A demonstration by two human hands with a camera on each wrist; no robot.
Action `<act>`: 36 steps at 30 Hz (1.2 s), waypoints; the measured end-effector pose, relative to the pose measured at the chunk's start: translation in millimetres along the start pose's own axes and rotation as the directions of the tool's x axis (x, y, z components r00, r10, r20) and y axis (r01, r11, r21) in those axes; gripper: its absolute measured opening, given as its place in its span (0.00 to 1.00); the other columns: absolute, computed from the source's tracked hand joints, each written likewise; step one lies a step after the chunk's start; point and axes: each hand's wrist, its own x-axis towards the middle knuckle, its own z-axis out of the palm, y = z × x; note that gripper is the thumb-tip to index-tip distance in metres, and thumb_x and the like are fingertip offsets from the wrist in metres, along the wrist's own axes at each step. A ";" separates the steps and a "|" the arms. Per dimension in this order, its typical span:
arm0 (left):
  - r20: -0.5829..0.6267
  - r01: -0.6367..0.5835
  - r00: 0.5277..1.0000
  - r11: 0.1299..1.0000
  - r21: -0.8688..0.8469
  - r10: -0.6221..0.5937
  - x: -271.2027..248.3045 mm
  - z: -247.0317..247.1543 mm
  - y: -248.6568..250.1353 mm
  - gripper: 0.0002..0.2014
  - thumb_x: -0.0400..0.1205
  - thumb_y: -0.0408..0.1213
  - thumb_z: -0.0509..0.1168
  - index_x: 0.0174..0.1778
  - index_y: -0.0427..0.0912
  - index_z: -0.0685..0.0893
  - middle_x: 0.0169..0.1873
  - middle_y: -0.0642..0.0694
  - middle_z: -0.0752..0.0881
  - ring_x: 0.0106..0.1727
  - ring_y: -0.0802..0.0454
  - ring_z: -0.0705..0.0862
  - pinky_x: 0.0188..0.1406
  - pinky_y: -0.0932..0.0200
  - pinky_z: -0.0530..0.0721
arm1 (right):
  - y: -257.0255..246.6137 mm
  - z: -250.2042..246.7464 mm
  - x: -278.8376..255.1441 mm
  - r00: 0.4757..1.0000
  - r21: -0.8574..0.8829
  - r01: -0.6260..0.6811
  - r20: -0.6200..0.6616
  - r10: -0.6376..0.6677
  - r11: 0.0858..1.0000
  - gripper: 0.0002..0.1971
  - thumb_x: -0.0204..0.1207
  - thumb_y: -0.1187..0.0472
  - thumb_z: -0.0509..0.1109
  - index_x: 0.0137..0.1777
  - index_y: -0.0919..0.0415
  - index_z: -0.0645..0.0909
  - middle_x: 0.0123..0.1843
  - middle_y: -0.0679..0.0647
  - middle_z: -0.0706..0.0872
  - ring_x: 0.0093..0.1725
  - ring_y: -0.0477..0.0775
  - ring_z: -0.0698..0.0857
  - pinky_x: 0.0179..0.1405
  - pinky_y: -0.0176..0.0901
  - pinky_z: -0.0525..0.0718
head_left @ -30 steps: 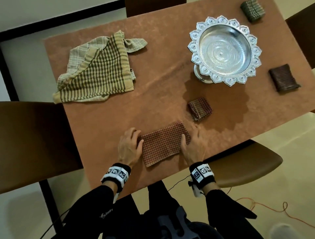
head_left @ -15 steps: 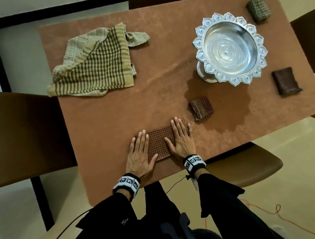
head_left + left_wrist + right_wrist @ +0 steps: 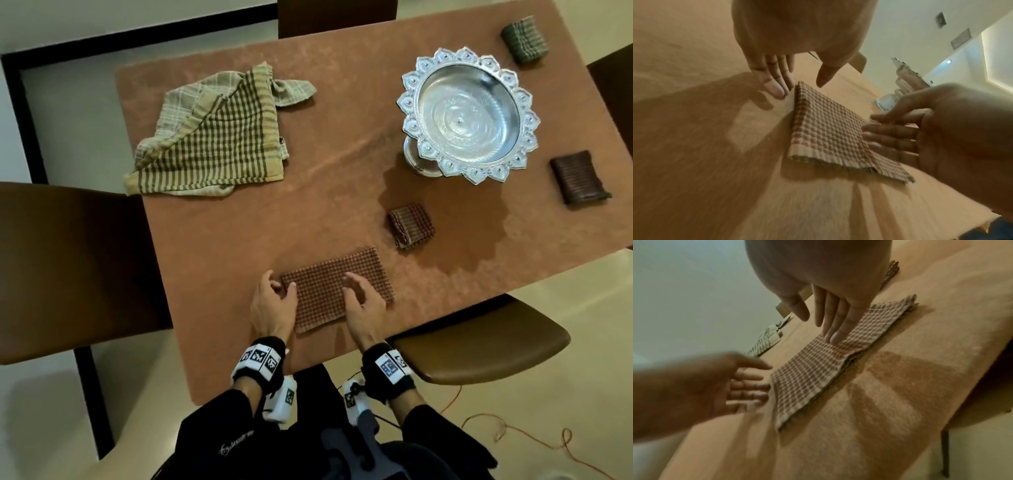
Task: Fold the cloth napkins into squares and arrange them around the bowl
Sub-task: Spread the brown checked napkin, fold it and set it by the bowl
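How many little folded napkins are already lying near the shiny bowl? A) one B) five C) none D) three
D: three small folded napkins lie near the bowl: a green one beyond it, a dark brown one to the right, and a striped one in front of it, nearest the hands.

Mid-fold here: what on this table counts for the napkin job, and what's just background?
Job:
red checked napkin, half folded
silver bowl
three folded napkins
unfolded striped napkins pile
left hand, right hand

Background:
chairs
orange cable
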 end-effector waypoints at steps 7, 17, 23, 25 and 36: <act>0.235 -0.465 0.885 0.791 0.398 0.402 32.4 -12.1 11.4 0.18 0.82 0.40 0.71 0.68 0.40 0.83 0.59 0.41 0.82 0.54 0.41 0.85 0.50 0.46 0.86 | -0.9 23.1 -30.3 0.983 -0.332 0.182 0.058 -0.173 0.925 0.19 0.78 0.57 0.72 0.68 0.57 0.87 0.64 0.51 0.90 0.61 0.51 0.89 0.63 0.49 0.88; 0.357 -0.387 0.888 0.891 0.236 0.291 56.2 -28.0 12.2 0.11 0.79 0.45 0.76 0.57 0.49 0.89 0.47 0.52 0.87 0.50 0.50 0.85 0.54 0.52 0.85 | 8.7 67.2 -68.3 0.957 -0.587 0.266 0.256 -0.136 0.765 0.21 0.66 0.45 0.72 0.56 0.56 0.81 0.50 0.53 0.81 0.46 0.57 0.82 0.43 0.52 0.85; 0.346 -0.244 0.915 0.968 0.058 0.209 57.1 -28.4 27.9 0.12 0.75 0.27 0.76 0.48 0.49 0.91 0.37 0.48 0.89 0.36 0.56 0.85 0.38 0.70 0.83 | 0.3 68.9 -70.2 0.972 -0.567 0.218 0.199 -0.124 0.794 0.12 0.62 0.53 0.71 0.45 0.54 0.84 0.41 0.51 0.84 0.38 0.56 0.84 0.39 0.50 0.82; 0.380 -0.232 0.900 0.973 0.008 0.211 57.9 -30.2 35.8 0.13 0.75 0.23 0.74 0.48 0.47 0.92 0.38 0.46 0.89 0.35 0.56 0.84 0.34 0.72 0.80 | -1.3 63.8 -69.2 0.982 -0.513 0.177 0.153 -0.114 0.840 0.09 0.64 0.55 0.70 0.43 0.54 0.85 0.39 0.49 0.86 0.38 0.54 0.84 0.40 0.49 0.83; 0.476 -0.190 0.845 0.969 -0.159 0.243 62.1 -71.9 26.4 0.17 0.78 0.17 0.68 0.42 0.45 0.93 0.36 0.44 0.93 0.42 0.48 0.92 0.42 0.55 0.90 | -30.8 30.8 -82.4 0.933 -0.062 0.049 0.359 -0.024 0.997 0.06 0.68 0.54 0.72 0.42 0.50 0.88 0.37 0.41 0.90 0.39 0.43 0.87 0.42 0.42 0.86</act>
